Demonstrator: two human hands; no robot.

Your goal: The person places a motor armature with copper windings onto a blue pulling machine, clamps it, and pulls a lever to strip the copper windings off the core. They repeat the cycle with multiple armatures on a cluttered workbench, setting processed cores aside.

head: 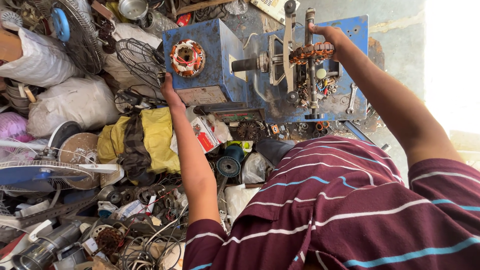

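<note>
Your right hand point(327, 36) is up at the far side of the blue winding machine point(220, 55), its fingers closed around the top of the stator core point(312, 51) that sits on the machine's upright spindle point(310, 60); that core already carries a ring of copper-coloured coils, so by the look of it the winding on this piece is well along rather than just begun. Your left hand point(167, 86) rests against the left edge of the machine's box, near its lower corner; whether it grips anything there I cannot tell, since the fingers are hidden behind the edge. A second, wound stator point(187, 57) sits on the face of the box, apart from both hands, and looks finished. Below the machine lie a spool of wire point(228, 166), a yellow cloth bundle point(145, 137) and loose fan parts, none of them touched.
</note>
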